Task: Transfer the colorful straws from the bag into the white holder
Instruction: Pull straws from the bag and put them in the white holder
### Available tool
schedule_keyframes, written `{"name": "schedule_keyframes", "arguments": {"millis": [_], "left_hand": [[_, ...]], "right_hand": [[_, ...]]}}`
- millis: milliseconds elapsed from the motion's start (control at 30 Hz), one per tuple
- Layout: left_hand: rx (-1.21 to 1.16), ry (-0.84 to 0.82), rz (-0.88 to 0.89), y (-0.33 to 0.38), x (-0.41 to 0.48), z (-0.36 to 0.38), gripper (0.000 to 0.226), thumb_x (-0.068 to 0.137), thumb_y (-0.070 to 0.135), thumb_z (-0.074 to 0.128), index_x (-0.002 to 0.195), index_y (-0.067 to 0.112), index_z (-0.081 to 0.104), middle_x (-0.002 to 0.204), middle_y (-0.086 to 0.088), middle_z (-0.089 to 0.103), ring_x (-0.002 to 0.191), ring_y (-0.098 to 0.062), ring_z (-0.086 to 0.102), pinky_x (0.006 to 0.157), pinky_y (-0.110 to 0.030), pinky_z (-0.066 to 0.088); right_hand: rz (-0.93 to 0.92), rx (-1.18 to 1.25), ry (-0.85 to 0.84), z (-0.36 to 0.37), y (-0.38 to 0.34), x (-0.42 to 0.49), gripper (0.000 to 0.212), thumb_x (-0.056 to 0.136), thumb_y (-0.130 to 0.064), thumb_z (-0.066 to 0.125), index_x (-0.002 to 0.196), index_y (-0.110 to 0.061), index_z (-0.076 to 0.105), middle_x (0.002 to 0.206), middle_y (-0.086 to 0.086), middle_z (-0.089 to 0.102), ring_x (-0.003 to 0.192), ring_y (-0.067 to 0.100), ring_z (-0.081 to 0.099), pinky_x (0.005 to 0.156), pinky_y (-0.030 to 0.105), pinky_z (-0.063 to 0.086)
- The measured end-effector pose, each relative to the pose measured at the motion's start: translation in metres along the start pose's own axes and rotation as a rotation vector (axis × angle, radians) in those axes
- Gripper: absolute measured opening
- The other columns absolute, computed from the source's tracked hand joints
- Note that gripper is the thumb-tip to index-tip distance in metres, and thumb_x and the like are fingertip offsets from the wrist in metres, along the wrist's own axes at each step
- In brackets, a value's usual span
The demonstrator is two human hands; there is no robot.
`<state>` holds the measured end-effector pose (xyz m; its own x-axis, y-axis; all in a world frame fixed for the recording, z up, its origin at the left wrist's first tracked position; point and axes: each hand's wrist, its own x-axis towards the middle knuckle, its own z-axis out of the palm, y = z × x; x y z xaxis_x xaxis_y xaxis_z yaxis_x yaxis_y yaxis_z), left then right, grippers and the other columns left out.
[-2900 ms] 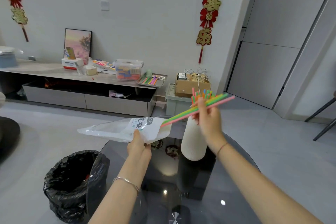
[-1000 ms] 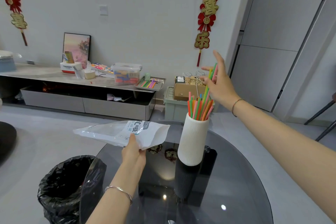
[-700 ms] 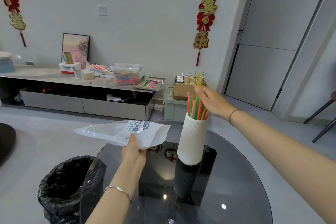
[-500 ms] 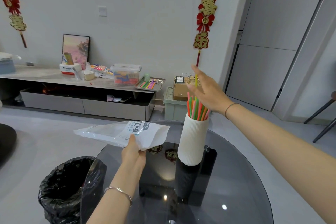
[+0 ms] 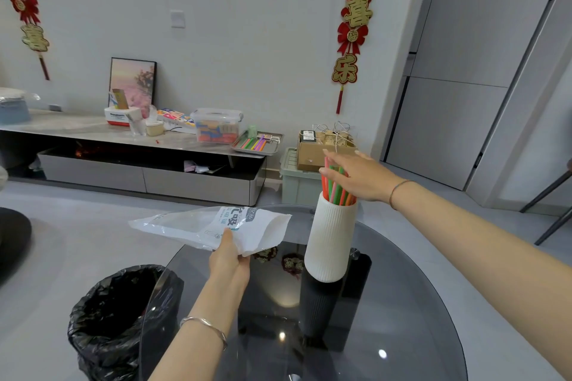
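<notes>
On the round glass table (image 5: 402, 303) stands the white ribbed holder (image 5: 329, 238), upright, with the colorful straws (image 5: 335, 187) bunched in its mouth: red, green, pink, orange tips fanned slightly.

My right hand (image 5: 359, 175) lies flat over the straw tops, fingers spread wide, palm down, closed on nothing. It reads as a pat to level the bundle. Whether the palm presses or only touches the tips, I cannot tell.

My left hand (image 5: 229, 263) pinches the plastic bag (image 5: 210, 226) at its lower edge, thumb on top, holding it off the table to the left of the holder, near it but not touching. The bag looks limp and flat; I see no straws inside, though its printed white end is not see-through.

Handling judgement: the straws are light, thin-walled and smooth, so they will kink if squeezed mid-length and slip out singly. Best taken as a loose bundle near the upper third, or pushed down by the tips. The holder is tall with a narrow-looking foot on slick glass; a sideways shove at the straws could tip it.

A black-lined waste bin (image 5: 120, 318) sits on the floor beside the table, below the bag.

Transfer appears essentially complete.
</notes>
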<state>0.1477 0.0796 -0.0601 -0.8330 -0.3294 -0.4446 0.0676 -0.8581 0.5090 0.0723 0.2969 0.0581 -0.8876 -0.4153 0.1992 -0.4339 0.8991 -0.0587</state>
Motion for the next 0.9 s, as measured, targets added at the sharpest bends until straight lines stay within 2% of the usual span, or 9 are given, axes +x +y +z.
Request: {"name": "schedule_keyframes", "arguments": {"millis": [133, 300, 400, 467, 533, 633, 767, 833, 900], "left_hand": [[0.001, -0.008, -0.002, 0.0, -0.001, 0.0, 0.044, 0.096, 0.012, 0.048, 0.138, 0.01, 0.038, 0.137, -0.011, 0.053, 0.117, -0.027, 0.057, 0.093, -0.037, 0.048], [0.033, -0.053, -0.018, 0.001, -0.006, 0.002, 0.041, 0.097, 0.013, 0.047, 0.137, 0.01, 0.039, 0.135, -0.011, 0.054, 0.101, -0.024, 0.058, 0.092, -0.037, 0.048], [0.059, -0.114, -0.03, 0.004, -0.006, 0.001, 0.038, 0.098, 0.015, 0.043, 0.136, 0.01, 0.04, 0.133, -0.011, 0.055, 0.097, -0.023, 0.058, 0.08, -0.036, 0.051], [0.116, -0.143, -0.017, 0.005, -0.006, -0.001, 0.037, 0.099, 0.017, 0.041, 0.135, 0.01, 0.041, 0.124, -0.009, 0.059, 0.091, -0.021, 0.061, 0.08, -0.037, 0.051], [0.209, -0.205, 0.012, 0.007, -0.005, -0.003, 0.033, 0.1, 0.02, 0.04, 0.132, 0.01, 0.043, 0.11, -0.005, 0.063, 0.087, -0.017, 0.063, 0.084, -0.037, 0.049], [0.348, -0.38, -0.013, 0.009, -0.005, -0.005, 0.029, 0.099, 0.026, 0.041, 0.121, 0.01, 0.051, 0.107, -0.002, 0.069, 0.096, -0.017, 0.067, 0.08, -0.033, 0.054], [0.647, -0.558, 0.057, 0.005, -0.007, -0.013, 0.033, 0.093, 0.039, 0.048, 0.115, 0.017, 0.06, 0.107, 0.001, 0.073, 0.097, -0.015, 0.07, 0.075, -0.027, 0.058], [0.776, -0.499, 0.209, 0.001, -0.006, -0.019, 0.034, 0.091, 0.04, 0.053, 0.116, 0.017, 0.057, 0.108, 0.0, 0.072, 0.094, -0.015, 0.07, 0.073, -0.026, 0.058], [0.836, -0.301, 0.372, -0.003, -0.005, -0.022, 0.038, 0.088, 0.04, 0.058, 0.114, 0.014, 0.048, 0.1, 0.001, 0.067, 0.085, -0.016, 0.068, 0.066, -0.02, 0.054]], "right_hand": [[-0.017, -0.039, 0.116, -0.01, 0.002, 0.01, 0.061, 0.094, -0.057, 0.024, 0.148, -0.032, 0.015, 0.159, -0.001, 0.015, 0.146, 0.02, 0.011, 0.119, 0.047, 0.01], [0.044, 0.038, -0.038, 0.001, -0.004, 0.004, 0.055, 0.095, -0.055, 0.023, 0.146, -0.034, 0.022, 0.155, 0.004, 0.028, 0.143, 0.026, 0.023, 0.116, 0.05, 0.019], [-0.066, 0.019, 0.295, 0.003, -0.015, -0.006, 0.048, 0.098, -0.043, 0.031, 0.142, -0.026, 0.035, 0.15, 0.001, 0.036, 0.141, 0.019, 0.026, 0.118, 0.042, 0.015], [-0.157, 0.246, 0.533, 0.014, -0.032, -0.025, 0.036, 0.097, -0.035, 0.039, 0.128, -0.023, 0.051, 0.131, -0.003, 0.054, 0.124, 0.012, 0.045, 0.107, 0.031, 0.032], [-0.131, 0.537, 0.596, 0.04, -0.053, -0.049, 0.026, 0.095, -0.034, 0.043, 0.114, -0.023, 0.058, 0.11, -0.013, 0.057, 0.103, 0.001, 0.052, 0.088, 0.019, 0.041], [0.15, 0.978, 0.464, 0.081, -0.076, -0.075, 0.022, 0.095, -0.036, 0.046, 0.113, -0.029, 0.056, 0.106, -0.019, 0.058, 0.098, -0.001, 0.055, 0.081, 0.017, 0.045], [0.448, 1.495, 0.159, 0.109, -0.08, -0.089, 0.029, 0.093, -0.041, 0.046, 0.096, -0.022, 0.068, 0.091, -0.003, 0.075, 0.086, 0.013, 0.071, 0.066, 0.026, 0.058], [0.48, 1.575, -0.015, 0.116, -0.081, -0.095, 0.031, 0.091, -0.041, 0.052, 0.092, -0.019, 0.074, 0.093, 0.002, 0.076, 0.086, 0.014, 0.072, 0.067, 0.028, 0.058], [0.479, 1.584, -0.113, 0.123, -0.083, -0.099, 0.027, 0.088, -0.038, 0.059, 0.093, -0.018, 0.076, 0.095, 0.004, 0.076, 0.085, 0.015, 0.072, 0.065, 0.025, 0.057]]}}
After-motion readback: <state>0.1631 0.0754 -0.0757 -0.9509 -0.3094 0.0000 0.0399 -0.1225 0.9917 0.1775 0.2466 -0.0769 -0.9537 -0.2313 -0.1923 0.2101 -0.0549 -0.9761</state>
